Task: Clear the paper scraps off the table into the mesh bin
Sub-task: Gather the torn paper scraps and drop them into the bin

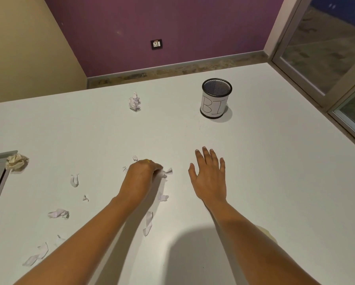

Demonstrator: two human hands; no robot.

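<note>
Forearms (80,243) cropped, left hand (140,177) half-hiding pinched scrap (166,172)

Left hand (140,175): yellow ring (148,161) on one finger.
Right hand (210,177): bare fingers.
Forearms (86,233): bare to the frame edge.

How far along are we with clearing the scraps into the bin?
Early. No paper shows inside the bin. The left hand pinches one scrap; the right hand is open. Left: the white ball, the beige wad, the strip and smaller scraps.

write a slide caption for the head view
Left hand pinches a scrap on the table; right hand open, bin beyond.
</note>
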